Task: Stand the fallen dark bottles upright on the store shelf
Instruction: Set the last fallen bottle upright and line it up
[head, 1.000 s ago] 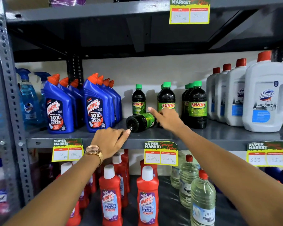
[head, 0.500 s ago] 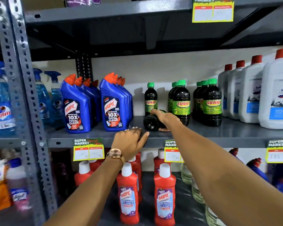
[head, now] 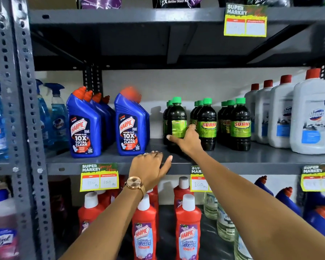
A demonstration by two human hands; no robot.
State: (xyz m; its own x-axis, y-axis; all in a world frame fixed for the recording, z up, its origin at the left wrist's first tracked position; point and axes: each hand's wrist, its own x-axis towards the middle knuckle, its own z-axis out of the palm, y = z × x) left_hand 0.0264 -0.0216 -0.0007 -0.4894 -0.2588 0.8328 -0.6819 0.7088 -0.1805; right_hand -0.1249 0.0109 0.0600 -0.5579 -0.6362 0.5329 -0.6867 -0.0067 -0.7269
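Note:
A dark bottle (head: pixel 176 119) with a green cap and green label stands upright at the front of the left row on the grey shelf (head: pixel 251 156). My right hand (head: pixel 186 140) is wrapped around its lower half, thumb across the front. Two more rows of dark Sunny bottles (head: pixel 206 122) stand upright to its right. My left hand (head: pixel 150 167), with a gold watch on the wrist, rests flat on the shelf's front edge and holds nothing.
Blue Harpic bottles (head: pixel 129 124) stand left of the dark bottles, white Domex jugs (head: pixel 311 117) to the right. Blue spray bottles (head: pixel 53 113) sit beyond a grey upright post (head: pixel 23 109). Red Harpic bottles (head: pixel 188 226) fill the shelf below. Price tags (head: pixel 99 177) hang on the shelf edge.
The dark bottle that lay on its side now stands upright in my right hand. The view has shifted left. My left hand stays on the shelf edge.

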